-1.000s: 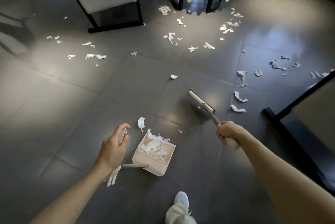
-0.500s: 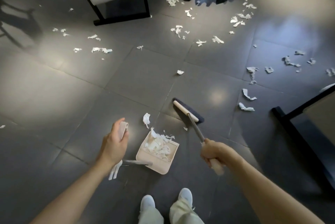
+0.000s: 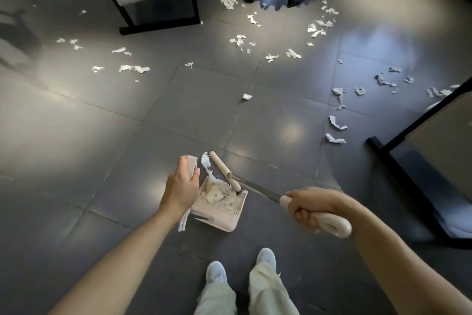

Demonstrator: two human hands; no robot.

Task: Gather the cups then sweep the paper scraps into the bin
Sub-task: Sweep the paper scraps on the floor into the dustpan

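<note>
Beige dustpan is sitting on the dark floor in the head view, heaped with paper scraps, left hand gripping its upright handle, right hand clenching the broom, whose head is pressing at the pan mouth. Likely risk: a hard flick scattering scraps past the rim or tipping the pan; more scraps are lying well apart, no bin showing. No writing is showing legibly.

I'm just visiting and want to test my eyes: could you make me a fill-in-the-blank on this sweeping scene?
The right hand grips the ___. Its head lies at the mouth of the dustpan, which holds white paper ___. The left hand holds the dustpan's upright ___.
Missing: broom; scraps; handle.
</note>
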